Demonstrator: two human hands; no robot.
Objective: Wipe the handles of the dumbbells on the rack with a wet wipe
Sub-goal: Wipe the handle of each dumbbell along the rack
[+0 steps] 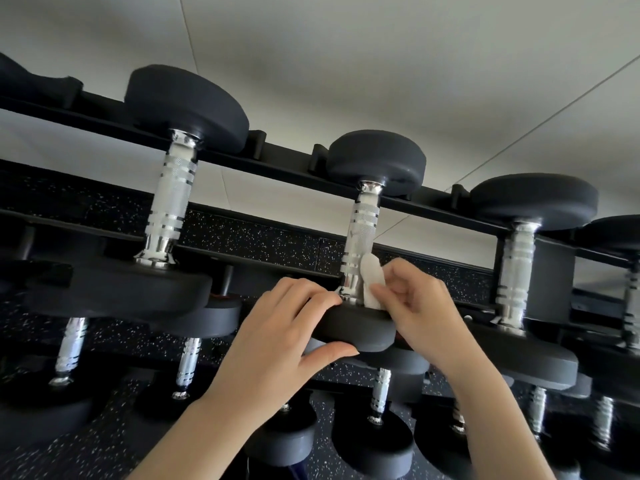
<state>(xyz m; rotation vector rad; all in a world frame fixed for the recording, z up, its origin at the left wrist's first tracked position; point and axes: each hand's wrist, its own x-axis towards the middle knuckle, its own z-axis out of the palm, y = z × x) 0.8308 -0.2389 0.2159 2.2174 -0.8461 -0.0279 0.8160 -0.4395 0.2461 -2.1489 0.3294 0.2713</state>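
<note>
White wet wipe (372, 284), bunched into a small wad, is pinched between the thumb and fingertips of my right hand (419, 306). I press it against the right side of the knurled chrome handle (362, 233) of the middle dumbbell, low down where the handle flares into the near round black rubber head (360, 332). My left hand (277, 344) grips that head, with fingers curled over its upper face beside the handle's base and thumb hooked under its rim.

The dumbbell lies across the top tier of the black metal rack (280, 166), its far head on the back rail. On the same tier a larger black-headed dumbbell (169, 192) lies to the left and another dumbbell (516, 268) to the right, each well apart from mine. A further one is cut off at the right edge. The lower tiers hold more chrome-handled dumbbells (379, 389), packed close together.

Black matting flecked with white (263, 233) shows between and under the rails. Beyond it is a plain pale surface with thin seams (346, 64); I cannot tell whether that is wall or floor.
</note>
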